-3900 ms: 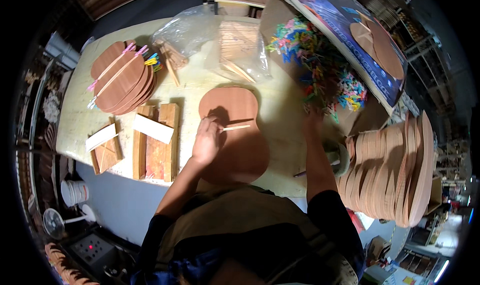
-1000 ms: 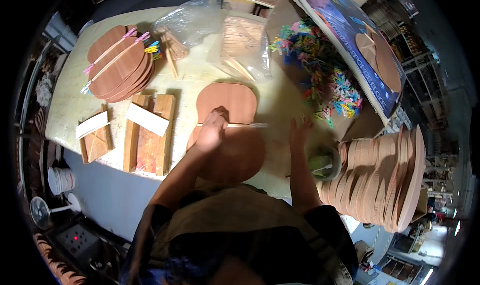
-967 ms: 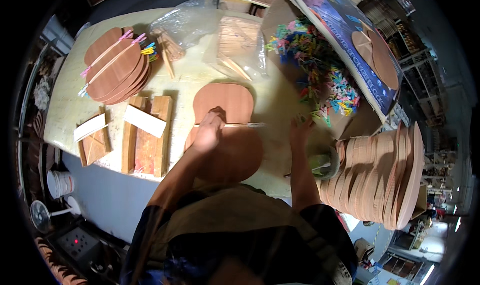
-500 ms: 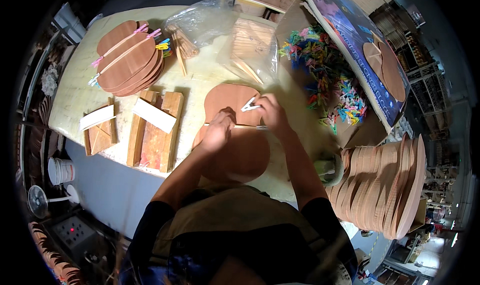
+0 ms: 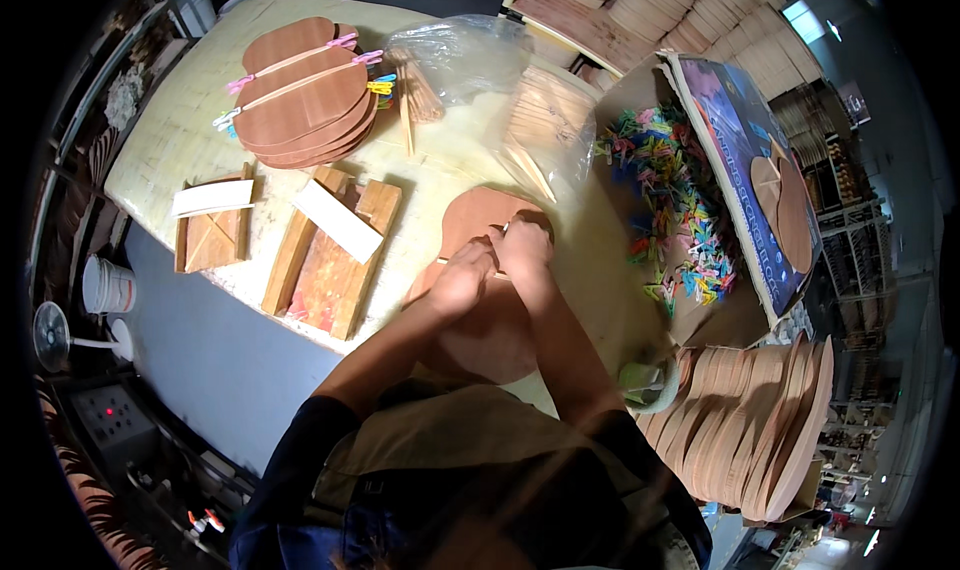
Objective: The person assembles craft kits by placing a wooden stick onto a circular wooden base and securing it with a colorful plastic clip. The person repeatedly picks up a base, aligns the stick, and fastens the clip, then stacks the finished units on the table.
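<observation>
A guitar-shaped wooden panel [image 5: 490, 340] lies flat on the pale table [image 5: 430, 190], just in front of the worker's apron [image 5: 420, 440], with both hands over its waist. The left hand [image 5: 465, 275] rests there, fingers bunched, and one end of a thin wooden strip [image 5: 443, 260] shows beside it. The right hand [image 5: 525, 245] is right next to it, fingers drawn close; whether either one grips anything, I can't tell from here.

I'd call this panel partway: the strip seems laid across, and I can make out no clip on its edges. The stacked panels [image 5: 305, 120] at the far left look further along, with clamped strips [image 5: 290, 87] across the top and pink clothespins [image 5: 346, 41] at their ends. Plenty is probably left, judging by the upright row of wooden panels [image 5: 740, 420] to the right.

For elbow room, some tabletop shows between the panel and the wooden jig [image 5: 318, 275] on the left, and a shadowed band reaches toward the carton [image 5: 735, 190] of colourful clothespins [image 5: 685, 230]. The near side looks tight, the panel's wide end sitting close to the apron
</observation>
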`<state>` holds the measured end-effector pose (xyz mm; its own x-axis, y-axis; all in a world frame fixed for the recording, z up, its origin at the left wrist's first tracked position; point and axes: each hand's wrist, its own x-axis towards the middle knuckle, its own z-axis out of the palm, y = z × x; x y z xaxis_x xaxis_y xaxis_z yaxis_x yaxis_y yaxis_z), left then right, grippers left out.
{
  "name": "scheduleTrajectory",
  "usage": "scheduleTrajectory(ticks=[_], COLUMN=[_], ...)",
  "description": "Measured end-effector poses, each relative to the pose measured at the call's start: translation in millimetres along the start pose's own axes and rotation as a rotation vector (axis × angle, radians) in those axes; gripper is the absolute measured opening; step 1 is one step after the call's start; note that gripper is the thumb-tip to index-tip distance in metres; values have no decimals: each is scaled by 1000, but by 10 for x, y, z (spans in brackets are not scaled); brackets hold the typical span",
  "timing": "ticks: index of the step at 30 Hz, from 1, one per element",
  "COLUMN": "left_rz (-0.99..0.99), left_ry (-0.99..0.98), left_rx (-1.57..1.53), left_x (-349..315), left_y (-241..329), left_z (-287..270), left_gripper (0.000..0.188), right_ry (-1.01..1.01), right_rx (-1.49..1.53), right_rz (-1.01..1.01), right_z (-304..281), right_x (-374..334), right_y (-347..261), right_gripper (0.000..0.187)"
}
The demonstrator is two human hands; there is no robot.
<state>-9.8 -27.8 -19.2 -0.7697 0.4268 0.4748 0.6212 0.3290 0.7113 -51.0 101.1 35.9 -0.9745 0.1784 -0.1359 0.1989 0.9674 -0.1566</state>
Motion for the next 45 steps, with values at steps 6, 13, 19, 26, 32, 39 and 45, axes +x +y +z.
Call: scheduleTrajectory(ticks=[6, 13, 19, 26, 32, 39, 45], left_rz=[33, -353, -506, -87, 101, -321, -699], left_ry=[118, 15, 85, 99, 26, 443, 1552], left_rx=[30, -578, -688, -365, 167, -52, -138], left_x=[-39, -174, -80, -131, -9, -168, -1229], left_y=[-30, -325, -38, -334, -21, -133, -1964], left_z=[45, 376, 194, 392, -10, -975, -2649], left_gripper=[5, 26, 28, 15, 18, 10, 14], right_ry=[110, -701, -1043, -465, 271, 376, 390], right_rx=[209, 1147, 702, 833, 234, 194, -203], right_rz=[-330, -242, -307, -657, -691, -79, -18], right_z=[-161, 170, 291, 33, 62, 751, 814], right_x=[-11, 266, 395, 440, 103, -776, -1216], right_y=[-209, -594, -821, -288, 1284, 2242, 1911], right_gripper=[29, 14, 16, 24, 22, 21, 32])
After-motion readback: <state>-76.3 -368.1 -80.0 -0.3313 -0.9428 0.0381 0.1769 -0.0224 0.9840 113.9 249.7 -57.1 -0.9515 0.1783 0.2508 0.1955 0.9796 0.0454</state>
